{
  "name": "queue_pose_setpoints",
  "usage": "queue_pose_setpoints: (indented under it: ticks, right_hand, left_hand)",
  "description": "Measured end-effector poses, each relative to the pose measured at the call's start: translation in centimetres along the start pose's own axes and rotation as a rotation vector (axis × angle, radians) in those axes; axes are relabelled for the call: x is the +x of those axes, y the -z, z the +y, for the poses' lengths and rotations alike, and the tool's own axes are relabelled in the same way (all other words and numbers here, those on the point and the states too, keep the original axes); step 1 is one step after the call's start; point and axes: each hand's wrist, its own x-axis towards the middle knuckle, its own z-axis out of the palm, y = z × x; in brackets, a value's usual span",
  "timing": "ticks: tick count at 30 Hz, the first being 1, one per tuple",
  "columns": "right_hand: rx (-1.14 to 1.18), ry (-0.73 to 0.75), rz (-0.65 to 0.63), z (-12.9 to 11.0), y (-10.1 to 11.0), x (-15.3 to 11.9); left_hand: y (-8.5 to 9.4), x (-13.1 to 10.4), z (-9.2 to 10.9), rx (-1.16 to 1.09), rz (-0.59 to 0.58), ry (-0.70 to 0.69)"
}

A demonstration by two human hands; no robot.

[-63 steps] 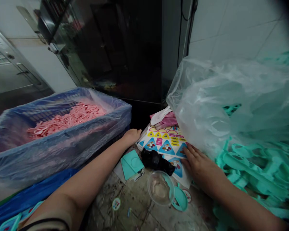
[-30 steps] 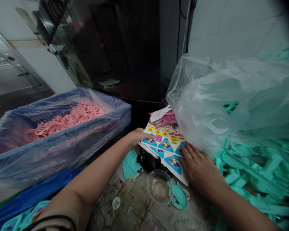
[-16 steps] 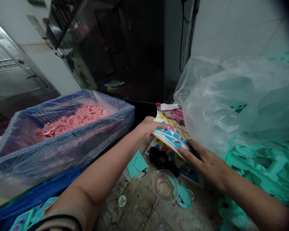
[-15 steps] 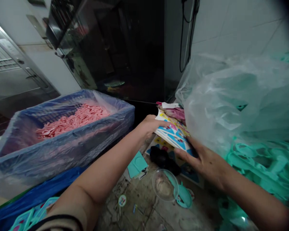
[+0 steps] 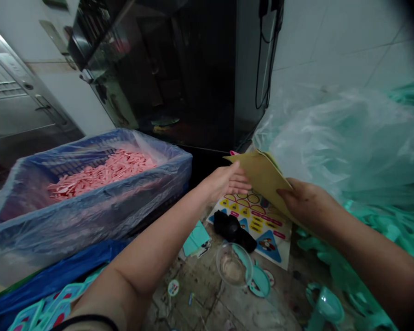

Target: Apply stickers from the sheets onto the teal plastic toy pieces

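My right hand (image 5: 301, 202) is closed on the right edge of a stack of sheets (image 5: 264, 179), whose plain yellowish backs face me. The stack is tilted up. Beside its left part, my left hand (image 5: 229, 181) has its fingers stretched out, and whether they touch the paper is unclear. Below lies a printed sticker sheet (image 5: 271, 246) with yellow, pink and blue shapes. A black object (image 5: 232, 230) rests on that sheet. Next to it stands a clear round tub (image 5: 234, 265), with a turquoise plastic piece (image 5: 260, 281) at its side.
A blue basket (image 5: 89, 200) lined with plastic holds pink pieces (image 5: 103, 174) at left. Turquoise items (image 5: 60, 303) lie at the lower left. A large clear plastic bag (image 5: 341, 133) and turquoise parts (image 5: 386, 225) fill the right. A dark glossy panel (image 5: 193, 78) stands behind.
The sheets have turned from their printed side to their plain backs and tilted up. My left hand has let go and opened. More of the sticker sheet underneath shows.
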Motion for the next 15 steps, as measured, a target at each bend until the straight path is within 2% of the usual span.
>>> queue_pose_setpoints:
  ticks: [2,4,6,10,15]
  right_hand:
    - [-0.004,-0.037,-0.034,-0.3,0.3,0.1]
    - [-0.008,-0.058,-0.048,-0.5,0.5,0.2]
    - [-0.009,-0.083,-0.067,-0.5,0.6,0.3]
    - [-0.007,-0.135,-0.094,-0.3,1.0,0.5]
    - [-0.013,-0.136,-0.103,-0.5,1.1,0.3]
  left_hand:
    - [-0.3,0.1,-2.7,0.236,0.093,0.099]
    - [-0.8,-0.1,-5.0,0.378,0.142,0.185]
    - [-1.3,-0.3,-6.5,0.496,0.17,0.235]
    - [-1.8,0.1,-6.7,0.594,0.171,0.287]
    - [-1.9,1.0,-6.7,0.486,0.175,0.297]
